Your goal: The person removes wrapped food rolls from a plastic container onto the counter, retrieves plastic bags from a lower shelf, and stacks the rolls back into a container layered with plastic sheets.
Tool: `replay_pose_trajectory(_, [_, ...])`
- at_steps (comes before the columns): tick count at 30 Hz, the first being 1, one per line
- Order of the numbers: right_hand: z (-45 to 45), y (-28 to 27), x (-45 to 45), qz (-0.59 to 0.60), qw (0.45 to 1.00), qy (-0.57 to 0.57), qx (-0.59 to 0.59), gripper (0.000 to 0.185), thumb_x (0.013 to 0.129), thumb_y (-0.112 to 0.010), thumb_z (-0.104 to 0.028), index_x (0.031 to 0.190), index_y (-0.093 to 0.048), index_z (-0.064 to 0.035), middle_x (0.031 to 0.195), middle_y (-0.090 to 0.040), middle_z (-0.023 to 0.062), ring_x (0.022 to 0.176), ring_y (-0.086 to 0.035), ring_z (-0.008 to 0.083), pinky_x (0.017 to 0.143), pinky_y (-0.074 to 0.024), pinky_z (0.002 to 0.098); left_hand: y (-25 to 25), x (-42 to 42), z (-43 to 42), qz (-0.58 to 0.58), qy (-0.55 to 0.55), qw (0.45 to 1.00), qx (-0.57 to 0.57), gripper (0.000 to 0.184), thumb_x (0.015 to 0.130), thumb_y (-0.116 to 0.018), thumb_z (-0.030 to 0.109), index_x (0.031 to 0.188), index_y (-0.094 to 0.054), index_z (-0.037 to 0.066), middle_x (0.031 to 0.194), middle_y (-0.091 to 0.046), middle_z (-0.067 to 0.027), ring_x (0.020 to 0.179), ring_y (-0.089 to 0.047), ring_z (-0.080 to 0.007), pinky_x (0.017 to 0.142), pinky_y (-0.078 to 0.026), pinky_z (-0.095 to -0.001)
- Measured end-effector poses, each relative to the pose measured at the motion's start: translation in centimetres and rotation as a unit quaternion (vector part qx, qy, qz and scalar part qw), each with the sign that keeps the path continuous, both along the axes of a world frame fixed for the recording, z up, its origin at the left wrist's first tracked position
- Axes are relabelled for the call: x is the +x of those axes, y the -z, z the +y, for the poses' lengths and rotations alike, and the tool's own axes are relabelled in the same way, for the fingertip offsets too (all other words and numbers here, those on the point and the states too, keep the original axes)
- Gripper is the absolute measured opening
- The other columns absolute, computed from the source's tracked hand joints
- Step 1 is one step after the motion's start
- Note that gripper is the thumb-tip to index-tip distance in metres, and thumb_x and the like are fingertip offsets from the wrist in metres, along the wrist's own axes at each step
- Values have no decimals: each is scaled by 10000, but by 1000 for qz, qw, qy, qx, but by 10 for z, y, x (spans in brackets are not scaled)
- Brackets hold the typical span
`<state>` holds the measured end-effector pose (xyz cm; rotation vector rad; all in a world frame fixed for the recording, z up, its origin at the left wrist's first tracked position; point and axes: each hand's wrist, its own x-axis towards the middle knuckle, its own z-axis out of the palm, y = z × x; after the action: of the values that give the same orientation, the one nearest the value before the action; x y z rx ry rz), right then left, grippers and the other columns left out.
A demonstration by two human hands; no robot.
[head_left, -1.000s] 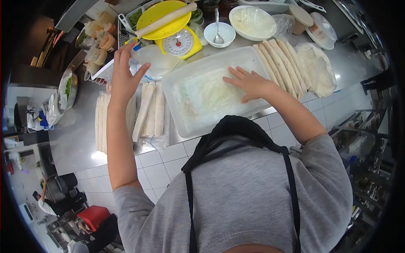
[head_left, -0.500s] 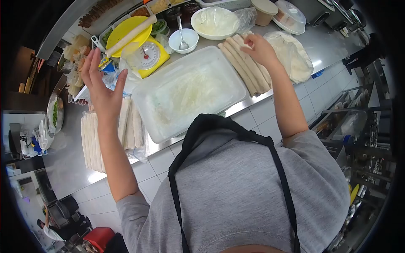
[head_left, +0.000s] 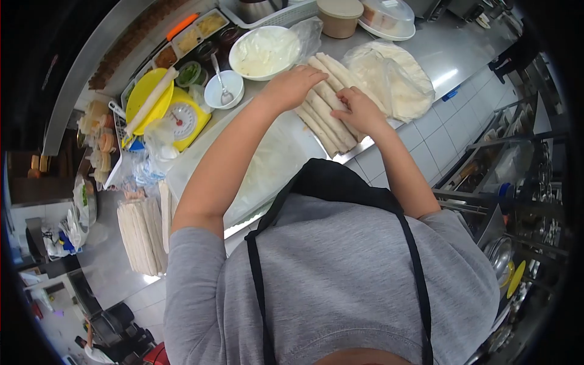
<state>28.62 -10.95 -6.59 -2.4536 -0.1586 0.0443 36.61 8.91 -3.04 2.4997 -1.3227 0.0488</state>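
Several pale rolled flatbreads (head_left: 318,123) lie side by side on the steel counter, at upper centre. My left hand (head_left: 292,88) reaches across the white plastic tray (head_left: 277,149) to the rolls. Its fingers bend over the upper part of one roll, and the fingertips are partly hidden. Lower down and to the right, my right hand (head_left: 360,111) has its thumb and fingers around a roll, touching it. Just beyond the right hand, a round stack of flat breads (head_left: 413,82) lies partly under clear plastic.
A yellow kitchen scale (head_left: 193,121) carries a yellow plate (head_left: 159,82) with one roll on it. Nearby stand a small bowl (head_left: 213,94) with a spoon and a larger white bowl (head_left: 261,58) lined with plastic. More rolls (head_left: 139,234) lie at the left.
My left hand has moved right, from beside the scale to the rolled flatbreads. My right hand has come down along the rolls, closer to me. The camera view has shifted.
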Motion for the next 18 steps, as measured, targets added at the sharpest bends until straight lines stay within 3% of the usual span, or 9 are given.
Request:
replay_pose_trajectory(5, [1,0,-3,13,998,9,59,407,720,-706,-197,1062,-552,-38,1027,-565,145,952,-582,296,822,-462,378,16,32,-23,39,14,996,78,518,686,-533,-46,1166,-550,151,1144,-564,-72,1095,-507,-272,909,-433,-380])
replay_pose_trajectory(7, [0,4,-6,15,997,14,75,402,725,-702,-205,1059,-552,-38,1025,-563,145,958,-578,296,828,-459,379,3,40,-29,57,60,980,182,483,700,-605,69,1166,-576,195,1108,-563,-52,1096,-485,-249,922,-427,-374])
replay_pose_trajectory(8, [-1,7,-8,14,996,14,90,398,730,-697,-214,1056,-553,-37,1022,-560,144,964,-574,297,834,-456,379,0,43,-30,59,63,979,183,483,700,-605,69,1166,-576,195,1108,-563,-52,1096,-485,-249,922,-427,-374])
replay_pose_trajectory(10, [-2,9,-13,18,997,17,73,389,736,-691,-222,1047,-554,-33,1013,-562,147,970,-568,296,840,-450,379,-3,47,-32,30,82,970,228,400,651,-659,123,1045,-620,175,1061,-563,-47,1093,-465,-237,889,-418,-379])
replay_pose_trajectory(14, [-4,9,-23,18,999,6,46,372,753,-669,-243,1033,-555,-27,1006,-571,156,970,-550,298,846,-434,386,-8,49,-31,14,81,972,218,270,638,-664,130,903,-617,147,1058,-551,-27,1114,-436,-214,863,-402,-384])
replay_pose_trajectory(16, [-6,9,-27,6,998,13,63,360,755,-668,-226,1036,-556,-31,991,-572,150,958,-551,290,832,-436,380,-10,49,-28,-11,143,978,151,272,603,-662,86,854,-559,99,927,-558,-37,967,-515,-250,783,-435,-370])
replay_pose_trajectory(17, [-7,8,-30,-7,997,21,80,349,758,-667,-209,1039,-557,-34,977,-573,145,945,-552,282,818,-439,374,-11,48,-26,-6,138,979,150,272,603,-662,86,854,-559,99,927,-558,-37,967,-515,-250,783,-435,-370])
replay_pose_trajectory(18, [-10,3,-33,-2,997,14,79,349,758,-667,-209,1039,-557,-34,977,-573,145,945,-552,282,818,-439,374,-23,43,-25,52,116,979,159,267,609,-655,83,851,-541,85,870,-563,-57,889,-534,-270,741,-440,-368])
